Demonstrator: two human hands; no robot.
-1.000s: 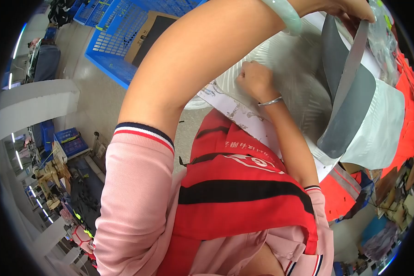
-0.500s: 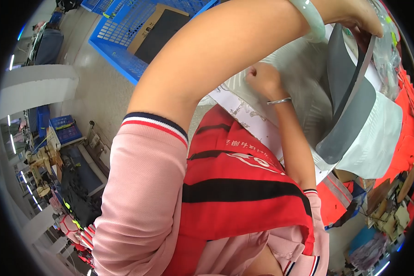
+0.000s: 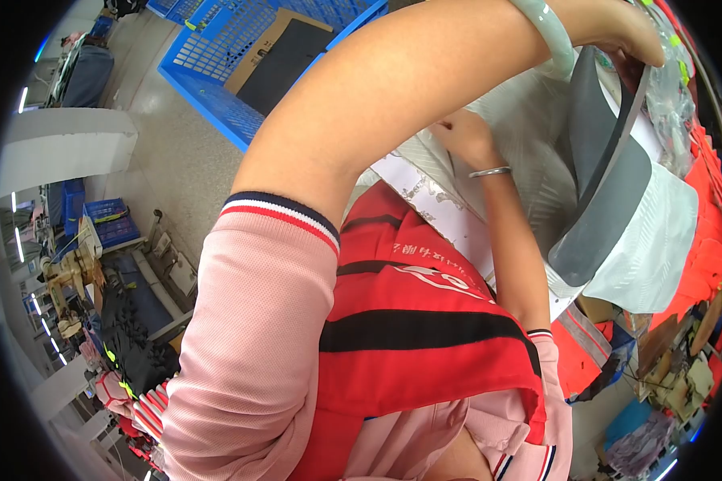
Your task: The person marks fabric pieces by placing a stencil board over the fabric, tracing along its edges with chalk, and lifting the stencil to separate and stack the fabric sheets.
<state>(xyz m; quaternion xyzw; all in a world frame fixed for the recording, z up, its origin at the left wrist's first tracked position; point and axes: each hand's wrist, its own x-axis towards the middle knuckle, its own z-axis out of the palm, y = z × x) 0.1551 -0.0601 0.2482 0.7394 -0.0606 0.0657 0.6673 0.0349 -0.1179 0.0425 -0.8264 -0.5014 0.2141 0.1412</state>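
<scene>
My left hand [image 3: 618, 32] reaches across to the upper right and grips the upper edge of a curled grey sheet [image 3: 614, 196]; its fingertips are partly hidden behind the sheet. A jade-coloured bangle is on that wrist. Closer to my body, my right hand [image 3: 467, 138] is curled closed, low over pale grey, patterned, glossy material [image 3: 529, 120] on the table. My left forearm hides part of this hand, and I cannot make out what its fingers hold. A silver bracelet circles the right wrist. Pale whitish sheet material [image 3: 654, 240] lies under the grey sheet.
The table's worn white edge [image 3: 433, 196] runs in front of my red apron [image 3: 425, 369]. A blue plastic crate [image 3: 217, 48] at upper left holds cardboard and a dark sheet [image 3: 285, 68]. Orange-red fabric [image 3: 702, 232] and clear plastic [image 3: 672, 104] lie at the right.
The view has shifted slightly. My left hand keeps its grip on the grey sheet. My right hand sits slightly higher, more covered by my left forearm.
</scene>
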